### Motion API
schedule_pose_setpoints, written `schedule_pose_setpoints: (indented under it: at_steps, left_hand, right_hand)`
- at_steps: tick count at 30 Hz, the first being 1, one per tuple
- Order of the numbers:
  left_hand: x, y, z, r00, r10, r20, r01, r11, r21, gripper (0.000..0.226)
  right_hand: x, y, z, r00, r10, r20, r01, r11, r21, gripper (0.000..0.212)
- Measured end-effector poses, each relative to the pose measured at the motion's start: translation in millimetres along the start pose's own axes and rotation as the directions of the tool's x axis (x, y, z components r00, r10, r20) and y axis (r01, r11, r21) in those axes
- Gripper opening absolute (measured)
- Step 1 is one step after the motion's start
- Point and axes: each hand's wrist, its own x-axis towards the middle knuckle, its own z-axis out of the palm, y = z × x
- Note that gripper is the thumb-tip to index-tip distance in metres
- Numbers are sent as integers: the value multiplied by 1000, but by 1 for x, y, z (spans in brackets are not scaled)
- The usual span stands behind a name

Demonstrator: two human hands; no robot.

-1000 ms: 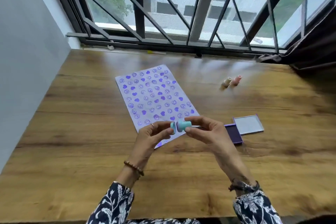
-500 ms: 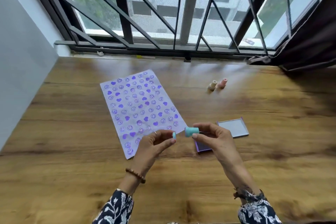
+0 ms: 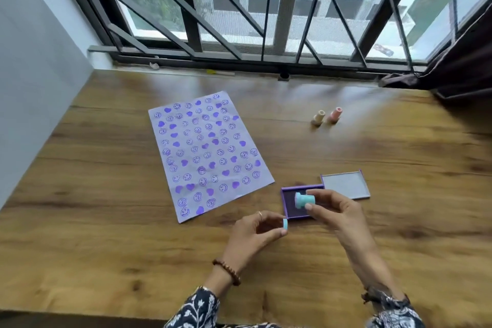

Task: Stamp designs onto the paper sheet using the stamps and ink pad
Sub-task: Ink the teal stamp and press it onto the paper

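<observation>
Teal stamp (image 3: 304,200) in R hand (image 3: 336,211) over ink pad (image 3: 290,204) – cap (image 3: 285,224) in L hand (image 3: 255,234)

No words, numbers or brand names can be read anywhere. The only printed marks are on the paper sheet (image 3: 207,153): rows of purple smiley faces and purple hearts, which are pictures and not writing. The stamps and the ink pad show no label that can be read.
</observation>
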Motion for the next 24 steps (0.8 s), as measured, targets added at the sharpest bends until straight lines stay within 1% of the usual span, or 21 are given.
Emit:
schedule_pose_setpoints:
  at_steps: [3,6,8,10,12,14,16,18,20,22,24]
  left_hand:
    - [2,0,3,1000,-3,-26,3,1000,4,21]
    - [4,2,4,998,14,-68,-14,1000,4,20]
    - [6,4,3,995,24,-97,-23,1000,15,20]
    - [9,7,2,993,50,-107,-44,998,52,22]
    - [14,10,1,993,61,-101,-52,995,84,25]
    - [18,12,1,996,50,-79,-43,995,88,32]
    - [23,13,2,999,22,-37,-20,998,62,41]
    - [28,13,5,1000,2,6,-2,999,50,37]
    - [32,13,8,1000,-10,20,10,999,42,29]
    - [34,12,9,1000,-21,18,20,1000,11,34]
    - [36,12,9,999,-30,16,30,999,-20,32]
  right_hand:
    - [3,1,-8,1000,12,-15,-12,1000,-7,22]
    - [7,4,-14,999,21,-43,-24,998,-60,21]
    - [10,8,-17,997,17,-77,-27,991,-133,20]
    - [12,11,-18,994,-17,-110,-14,960,-279,21]
    - [12,15,-16,987,-101,-121,28,869,-494,21]
    - [9,17,-12,974,-202,-103,77,722,-688,22]
    - [4,18,-6,952,-297,-71,122,585,-802,19]
    - [0,18,-1,937,-347,-22,161,487,-858,16]
    - [-2,19,2,933,-359,26,190,429,-883,16]
    - [2,18,1,939,-340,48,194,410,-891,16]
    - [9,16,-1,950,-307,56,187,415,-890,12]
